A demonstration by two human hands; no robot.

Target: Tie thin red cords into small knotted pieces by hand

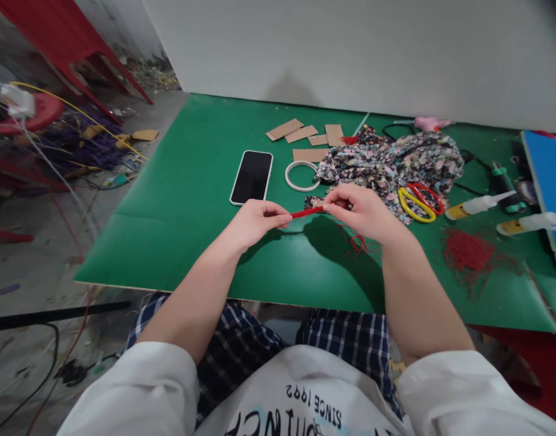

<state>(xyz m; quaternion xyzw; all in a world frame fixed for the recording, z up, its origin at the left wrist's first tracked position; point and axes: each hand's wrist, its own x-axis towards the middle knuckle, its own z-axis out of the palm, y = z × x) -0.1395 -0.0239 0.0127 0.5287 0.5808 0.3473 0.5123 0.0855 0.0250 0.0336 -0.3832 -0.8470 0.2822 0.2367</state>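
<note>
A short bundle of red thread (307,212) is stretched between my two hands above the green table. My left hand (260,223) pinches its left end, and my right hand (354,207) pinches the right end. Loose red strands (358,243) lie below my right hand. Just behind the bundle is a small piece of floral fabric (312,202), partly hidden by my right fingers. Beyond my hands are a roll of tape (289,175) and a phone (252,177) with a dark screen.
Cardboard pieces (284,129) lie at the back, beside a heap of floral fabric (382,157). Scissors (417,204) with red and yellow handles rest on its edge. Glue bottles (475,207) and a red thread pile (469,251) are to the right. A white wall (350,54) borders the table.
</note>
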